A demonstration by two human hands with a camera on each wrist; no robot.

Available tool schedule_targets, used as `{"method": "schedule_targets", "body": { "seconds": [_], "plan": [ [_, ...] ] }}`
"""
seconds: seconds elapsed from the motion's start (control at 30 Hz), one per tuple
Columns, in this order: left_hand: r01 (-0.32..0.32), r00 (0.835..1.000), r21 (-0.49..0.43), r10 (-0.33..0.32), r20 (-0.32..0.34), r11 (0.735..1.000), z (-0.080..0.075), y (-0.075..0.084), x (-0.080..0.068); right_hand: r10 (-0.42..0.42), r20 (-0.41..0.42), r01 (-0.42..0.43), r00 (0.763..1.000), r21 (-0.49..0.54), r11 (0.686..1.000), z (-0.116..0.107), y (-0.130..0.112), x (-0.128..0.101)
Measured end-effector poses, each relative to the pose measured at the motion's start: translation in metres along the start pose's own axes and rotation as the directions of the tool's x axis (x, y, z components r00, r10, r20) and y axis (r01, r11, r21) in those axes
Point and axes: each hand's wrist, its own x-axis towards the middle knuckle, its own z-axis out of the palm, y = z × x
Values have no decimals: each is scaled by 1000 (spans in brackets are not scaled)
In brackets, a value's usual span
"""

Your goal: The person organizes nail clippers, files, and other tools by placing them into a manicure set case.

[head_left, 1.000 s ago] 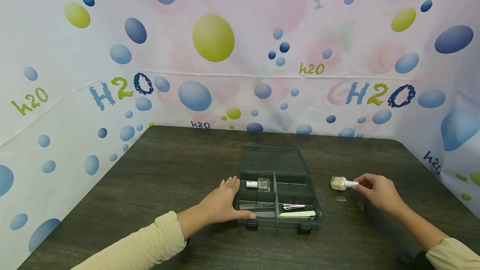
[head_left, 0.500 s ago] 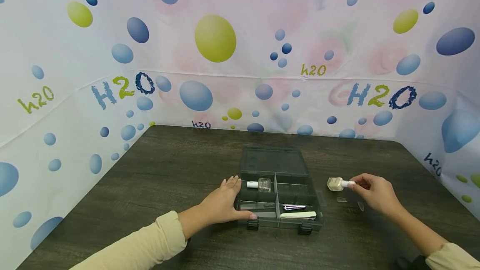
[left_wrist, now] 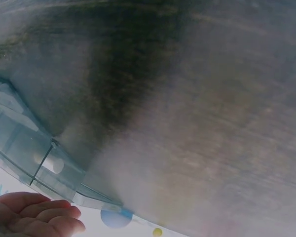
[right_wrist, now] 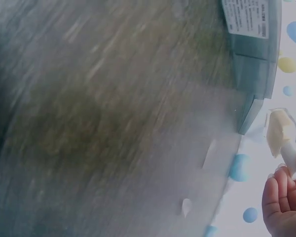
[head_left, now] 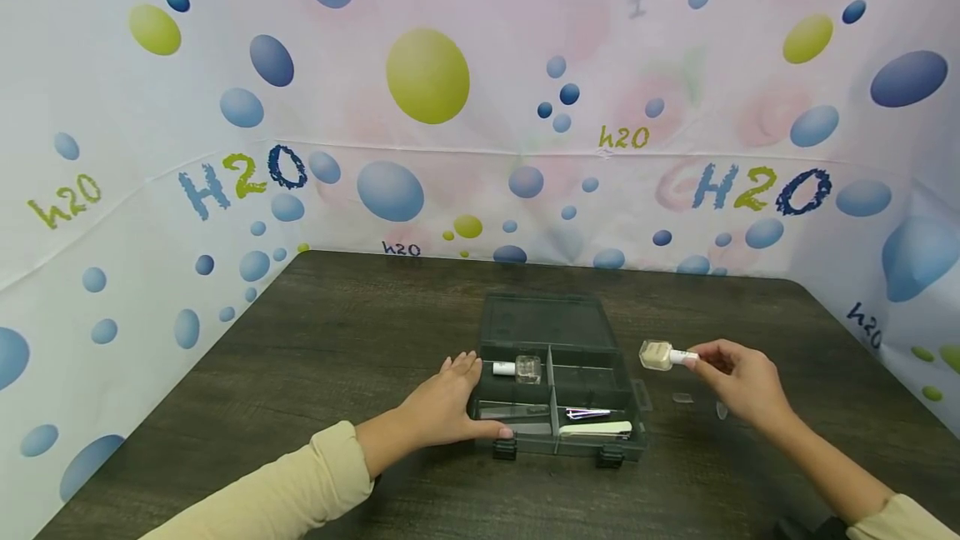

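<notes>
One bottle [head_left: 656, 355] is rising leftward at lower right, its cap [head_left: 682, 357] pinched in the right grip [head_left: 744, 382], nearing the box [head_left: 576, 446]. A wide left grip [head_left: 444, 408] is touching the box.

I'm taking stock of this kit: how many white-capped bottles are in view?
2. A clear bottle lies in the back-left compartment of the open box; the right hand holds a cream-coloured bottle. None looks hidden.
</notes>
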Motion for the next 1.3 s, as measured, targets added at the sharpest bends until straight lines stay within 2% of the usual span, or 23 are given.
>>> {"method": "schedule_targets", "body": {
  "seconds": [0.2, 0.5, 0.9, 1.3],
  "plan": [
    [8, 1000, 21, -8, 0, 1000, -1, 1, 0, -9, -19, 10, 1000, 46, 999, 2, -6, -1],
    [15, 1000, 19, -15, 17, 1000, -1, 1, 0, 18, 39, -23, 999, 131, 991, 9, -23, -1],
    [19, 1000, 17, -20, 11, 1000, -1, 1, 0, -12, 116, -22, 993, 290, 957, 27, -48, 4],
    [16, 1000, 8, -16, 4, 1000, -1, 0, 0, -19, 182, -50, 983, 367, 929, 45, -80, 8]
  ]
}}
